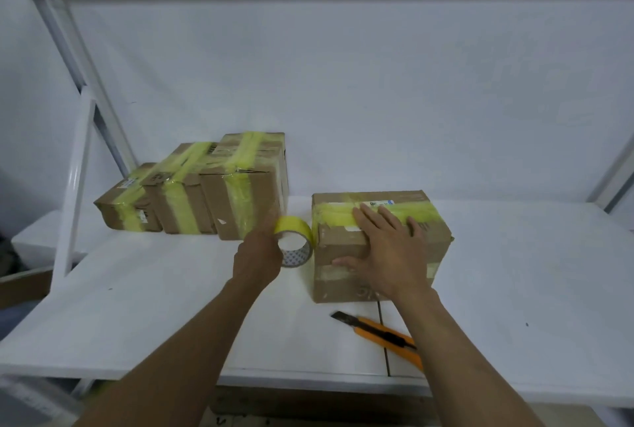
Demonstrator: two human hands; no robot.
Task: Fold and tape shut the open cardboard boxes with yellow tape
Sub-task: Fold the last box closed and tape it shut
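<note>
A cardboard box (pixel 435 220) lies on the white table (pixel 144 306) right of centre, flaps folded down, with a yellow tape strip across its top. My right hand (pixel 384 248) presses flat on that box with fingers spread, thumb on the front face. My left hand (pixel 259 255) grips the yellow tape roll (pixel 295 238) just left of the box, close to its left edge. Whether the tape still runs from roll to box is hard to tell.
Three taped cardboard boxes (pixel 192 193) stand side by side at the back left. An orange utility knife (pixel 380 334) lies on the table in front of the box, under my right forearm. A white frame post (pixel 73 186) rises at the left.
</note>
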